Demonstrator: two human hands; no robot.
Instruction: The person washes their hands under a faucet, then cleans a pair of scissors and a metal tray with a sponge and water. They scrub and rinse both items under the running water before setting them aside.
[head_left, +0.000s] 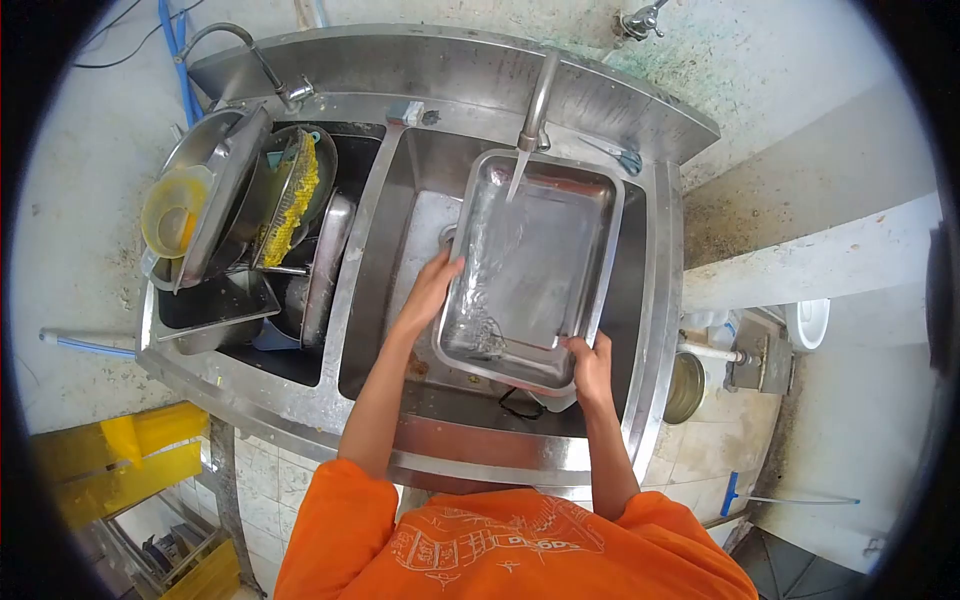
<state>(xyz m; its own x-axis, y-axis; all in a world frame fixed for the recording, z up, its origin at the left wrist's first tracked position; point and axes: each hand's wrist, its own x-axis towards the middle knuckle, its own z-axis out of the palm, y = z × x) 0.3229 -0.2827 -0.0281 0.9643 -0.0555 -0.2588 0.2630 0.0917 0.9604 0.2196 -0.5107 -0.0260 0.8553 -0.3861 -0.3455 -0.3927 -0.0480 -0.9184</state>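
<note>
A rectangular metal tray (545,270) is held over the right sink basin (400,200), tilted under running water. From the faucet (540,100) a stream falls into its far left corner, and water runs along its left side. My left hand (430,290) grips the tray's left edge, fingers partly hidden beneath it. At the near right corner my right hand (590,365) holds the rim, thumb on the inside. Below the tray's near edge, a dark looped thing (520,405) and a pale object show in the basin.
Stacked pans and bowls, a yellow strainer (178,210) and a rack with yellow bits (292,205) crowd the left basin. A second faucet (230,35) stands behind them. A blue squeegee (732,494) and a round metal pot (686,388) are on the floor at right.
</note>
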